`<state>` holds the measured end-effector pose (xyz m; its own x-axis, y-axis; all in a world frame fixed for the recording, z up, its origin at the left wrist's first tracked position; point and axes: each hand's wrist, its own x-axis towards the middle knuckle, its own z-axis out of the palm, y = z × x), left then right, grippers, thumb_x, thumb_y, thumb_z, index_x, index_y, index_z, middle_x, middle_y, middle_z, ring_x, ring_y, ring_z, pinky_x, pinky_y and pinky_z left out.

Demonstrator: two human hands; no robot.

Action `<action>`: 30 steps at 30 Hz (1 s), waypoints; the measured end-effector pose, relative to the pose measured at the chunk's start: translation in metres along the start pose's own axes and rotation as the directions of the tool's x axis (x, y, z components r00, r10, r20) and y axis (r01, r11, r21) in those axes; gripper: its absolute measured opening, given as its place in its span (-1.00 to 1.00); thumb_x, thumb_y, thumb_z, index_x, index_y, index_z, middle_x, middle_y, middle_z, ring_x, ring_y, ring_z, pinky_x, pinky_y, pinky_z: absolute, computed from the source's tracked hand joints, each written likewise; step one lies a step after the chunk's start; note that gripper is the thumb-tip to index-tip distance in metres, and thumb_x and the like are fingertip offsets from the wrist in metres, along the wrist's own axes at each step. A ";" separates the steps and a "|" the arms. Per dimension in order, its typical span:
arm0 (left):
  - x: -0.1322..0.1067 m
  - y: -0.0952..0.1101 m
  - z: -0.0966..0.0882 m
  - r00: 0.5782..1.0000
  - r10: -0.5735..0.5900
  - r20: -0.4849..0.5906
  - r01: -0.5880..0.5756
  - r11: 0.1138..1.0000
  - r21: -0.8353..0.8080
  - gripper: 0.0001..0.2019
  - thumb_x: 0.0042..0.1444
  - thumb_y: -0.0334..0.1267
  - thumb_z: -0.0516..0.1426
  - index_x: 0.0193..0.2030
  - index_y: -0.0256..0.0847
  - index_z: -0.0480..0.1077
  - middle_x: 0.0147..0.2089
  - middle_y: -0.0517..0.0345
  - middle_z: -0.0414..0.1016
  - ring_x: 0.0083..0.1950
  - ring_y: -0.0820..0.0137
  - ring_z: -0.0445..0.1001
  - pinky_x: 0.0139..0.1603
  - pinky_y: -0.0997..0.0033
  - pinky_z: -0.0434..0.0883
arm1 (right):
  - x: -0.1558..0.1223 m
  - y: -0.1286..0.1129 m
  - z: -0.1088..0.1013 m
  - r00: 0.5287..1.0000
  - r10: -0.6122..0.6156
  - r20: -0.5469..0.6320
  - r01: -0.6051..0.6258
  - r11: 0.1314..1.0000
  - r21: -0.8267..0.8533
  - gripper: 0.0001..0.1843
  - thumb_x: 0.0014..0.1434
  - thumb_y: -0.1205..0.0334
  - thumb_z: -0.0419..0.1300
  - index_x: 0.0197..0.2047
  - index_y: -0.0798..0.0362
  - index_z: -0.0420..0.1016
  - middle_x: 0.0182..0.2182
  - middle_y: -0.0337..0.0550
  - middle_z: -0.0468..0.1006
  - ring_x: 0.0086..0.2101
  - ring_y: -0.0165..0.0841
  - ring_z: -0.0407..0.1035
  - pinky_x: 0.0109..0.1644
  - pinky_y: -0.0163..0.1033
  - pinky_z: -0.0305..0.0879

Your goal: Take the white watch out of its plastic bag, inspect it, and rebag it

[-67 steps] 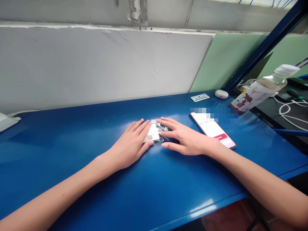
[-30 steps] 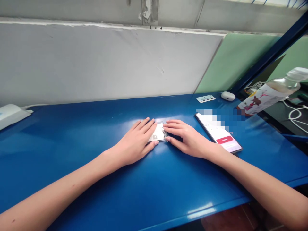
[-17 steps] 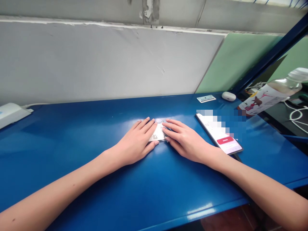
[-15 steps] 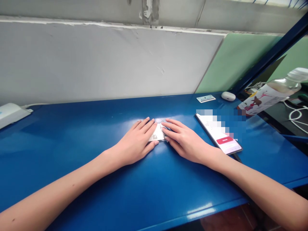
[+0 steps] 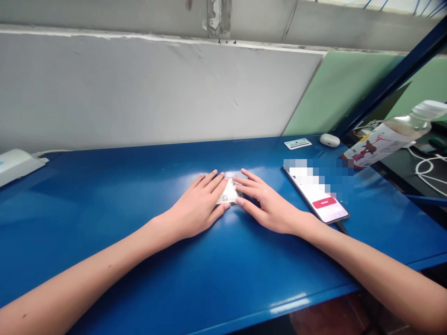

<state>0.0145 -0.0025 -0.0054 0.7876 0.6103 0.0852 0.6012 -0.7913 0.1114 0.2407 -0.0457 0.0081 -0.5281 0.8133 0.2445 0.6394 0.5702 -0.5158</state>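
Note:
Both my hands lie flat on a blue metal table point(image 5: 139, 195), fingers stretched out. My left hand point(image 5: 197, 209) rests on the left part of a small clear plastic packet with a white label point(image 5: 229, 193). My right hand point(image 5: 268, 204) lies on the packet's right part, its fingertips almost meeting the left hand's. Most of the packet is hidden under the two hands; only a white wedge shows between them.
A smartphone point(image 5: 316, 194) with a lit screen and a red button lies right of my right hand, a cable at its near end. Farther back sit a white card point(image 5: 297, 144), a white earbud case point(image 5: 329, 139) and a bottle point(image 5: 387, 137). A white box point(image 5: 14, 165) sits far left.
My right hand has slid left over the packet, covering the dark contents seen before. My left hand stayed in place. The view shifted slightly.

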 end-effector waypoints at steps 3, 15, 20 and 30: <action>0.001 0.000 0.000 1.000 -0.001 -0.003 0.001 1.000 -0.010 -0.40 0.43 -0.03 -0.15 0.44 -0.40 0.08 0.47 -0.21 0.11 0.51 0.00 -0.01 0.43 -0.06 0.08 | 0.001 0.000 -0.001 1.000 0.010 -0.004 -0.010 0.998 0.066 -0.62 0.41 0.19 0.02 0.16 0.14 0.48 0.30 0.11 0.35 0.40 -0.05 -0.04 0.41 0.26 0.04; 0.001 0.001 0.000 1.000 0.001 -0.005 -0.002 0.999 -0.045 -0.43 0.43 -0.06 -0.17 0.42 -0.40 0.11 0.47 -0.25 0.11 0.50 -0.02 0.00 0.42 -0.12 0.08 | 0.001 -0.005 -0.001 0.998 -0.053 -0.013 0.053 0.999 0.006 -0.67 0.36 0.21 0.09 0.14 0.04 0.49 0.31 0.07 0.35 0.39 -0.03 0.00 0.37 0.29 0.11; 0.001 0.002 0.000 1.000 -0.003 0.005 0.003 1.000 -0.026 -0.43 0.43 -0.08 -0.16 0.43 -0.42 0.08 0.47 -0.24 0.10 0.51 -0.01 -0.01 0.44 -0.08 0.06 | -0.001 -0.004 0.004 0.998 -0.043 -0.044 0.038 0.993 -0.113 -0.57 0.36 0.13 0.10 0.18 0.20 0.46 0.29 0.20 0.36 0.41 0.05 -0.10 0.38 0.26 0.11; -0.003 -0.003 0.002 0.998 0.020 -0.062 -0.027 0.991 -0.130 -0.42 0.46 -0.03 -0.19 0.45 -0.37 0.03 0.49 -0.21 0.07 0.52 0.11 -0.02 0.45 -0.02 0.06 | 0.002 0.023 -0.003 0.986 -0.066 -0.156 0.043 0.989 -0.142 -0.57 0.37 0.39 -0.03 0.24 0.13 0.41 0.23 0.13 0.44 0.29 -0.09 0.22 0.30 0.20 0.27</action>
<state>0.0108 -0.0025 -0.0080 0.7893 0.5958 0.1481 0.5568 -0.7963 0.2363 0.2562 -0.0310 -0.0004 -0.4750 0.7822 0.4031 0.6890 0.6156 -0.3825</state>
